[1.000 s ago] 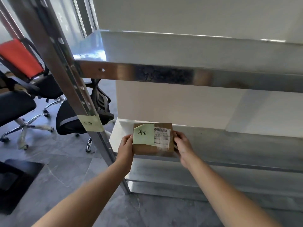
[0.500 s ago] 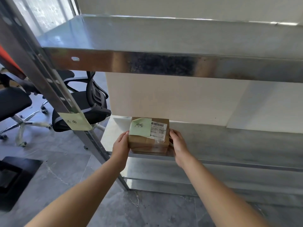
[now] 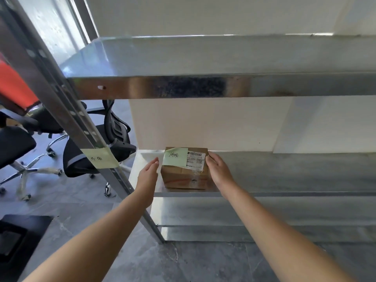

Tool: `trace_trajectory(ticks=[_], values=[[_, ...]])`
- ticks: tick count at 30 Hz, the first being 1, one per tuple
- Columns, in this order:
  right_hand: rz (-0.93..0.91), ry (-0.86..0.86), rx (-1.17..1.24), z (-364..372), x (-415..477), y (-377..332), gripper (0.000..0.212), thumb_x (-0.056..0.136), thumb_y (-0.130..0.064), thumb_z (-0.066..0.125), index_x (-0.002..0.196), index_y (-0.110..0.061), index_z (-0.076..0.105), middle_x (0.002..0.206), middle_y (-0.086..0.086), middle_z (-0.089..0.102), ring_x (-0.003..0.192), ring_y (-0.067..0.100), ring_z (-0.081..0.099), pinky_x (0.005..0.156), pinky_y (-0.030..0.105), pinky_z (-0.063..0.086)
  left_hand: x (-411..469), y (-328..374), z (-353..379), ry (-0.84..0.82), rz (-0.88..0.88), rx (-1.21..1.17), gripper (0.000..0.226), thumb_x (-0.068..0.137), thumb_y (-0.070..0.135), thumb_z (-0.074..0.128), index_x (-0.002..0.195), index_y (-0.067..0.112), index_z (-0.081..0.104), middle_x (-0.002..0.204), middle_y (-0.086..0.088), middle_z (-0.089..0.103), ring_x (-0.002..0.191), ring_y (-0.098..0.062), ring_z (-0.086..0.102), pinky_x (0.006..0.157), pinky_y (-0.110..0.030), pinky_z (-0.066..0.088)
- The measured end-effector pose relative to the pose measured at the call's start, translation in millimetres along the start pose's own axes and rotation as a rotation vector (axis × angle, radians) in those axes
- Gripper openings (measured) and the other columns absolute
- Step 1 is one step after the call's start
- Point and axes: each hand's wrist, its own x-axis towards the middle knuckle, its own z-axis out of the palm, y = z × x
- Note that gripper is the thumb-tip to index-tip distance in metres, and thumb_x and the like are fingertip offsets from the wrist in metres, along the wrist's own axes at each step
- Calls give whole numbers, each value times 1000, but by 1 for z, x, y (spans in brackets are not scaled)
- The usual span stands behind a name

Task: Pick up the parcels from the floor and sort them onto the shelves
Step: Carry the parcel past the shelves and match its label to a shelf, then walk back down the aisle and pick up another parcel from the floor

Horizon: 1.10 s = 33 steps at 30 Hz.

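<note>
We face a metal shelving unit point(image 3: 223, 86) that fills most of the view, its slanted front post point(image 3: 67, 110) crossing from upper left down toward the floor and its upper shelf point(image 3: 203, 55) bare and reflective. Below it runs the lower shelf point(image 3: 295, 174), and under that another metal level close to the grey tiled floor point(image 3: 183, 261). To the left, behind the post, we see black office chairs point(image 3: 105, 147) on chrome wheeled bases, one with an orange-red back point(image 3: 14, 86). On the lower shelf, near its left end and close to the front edge, sits the parcel point(image 3: 184, 177), a small brown cardboard box resting flat on the metal. Our left hand point(image 3: 147, 178) is just beside the box's left side, fingers straight and loosely spread, with a clear gap between it and the cardboard, holding nothing. Our right hand point(image 3: 218, 169) is open too, its fingertips at the box's upper right corner; whether they touch we cannot tell. A pale green note point(image 3: 175, 156) with handwriting lies on the parcel's top, beside a white barcode label point(image 3: 195, 160). A similar handwritten note point(image 3: 99, 158) is stuck on the post.
</note>
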Motion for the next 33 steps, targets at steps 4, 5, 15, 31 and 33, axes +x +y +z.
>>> trace_trajectory(ticks=[4, 5, 15, 31, 33], values=[[-51, 48, -58, -16, -17, -30, 45, 105, -26, 44, 148, -15, 43, 155, 5, 40, 142, 19, 38, 112, 28, 30, -36, 34, 4, -3, 208, 126, 46, 107, 27, 43, 154, 28, 42, 157, -2, 44, 145, -24, 39, 115, -37, 29], [-77, 67, -74, -21, -23, -40, 45, 105, -26, 43, 149, -16, 42, 157, 5, 38, 144, 19, 36, 112, 28, 29, -45, 42, 6, -24, 249, 146, 47, 108, 27, 42, 155, 29, 40, 159, -3, 41, 147, -23, 36, 115, -37, 29], [-242, 312, -74, -59, -114, -109, 54, 107, -38, 35, 157, -27, 20, 166, -5, 13, 153, 17, 12, 124, 48, 18, -134, 95, 28, -232, 798, 503, 56, 108, 40, 33, 161, 30, 20, 170, 13, 9, 157, -8, 2, 127, -46, 7], [-486, 825, -573, -161, -322, -146, 60, 107, -35, 33, 159, -19, 8, 168, 0, 7, 154, 17, 5, 126, 40, 8, -299, 124, 90, -401, 1367, 495, 56, 110, 27, 27, 162, 17, 9, 169, 7, -1, 151, 0, -15, 125, -24, -12], [-483, 887, -632, -177, -348, -141, 60, 107, -34, 32, 159, -18, 7, 168, 1, 6, 154, 16, 4, 126, 42, 5, -321, 121, 104, -438, 1362, 482, 57, 110, 28, 26, 162, 16, 7, 171, 4, -2, 152, -3, -15, 124, -24, -13]])
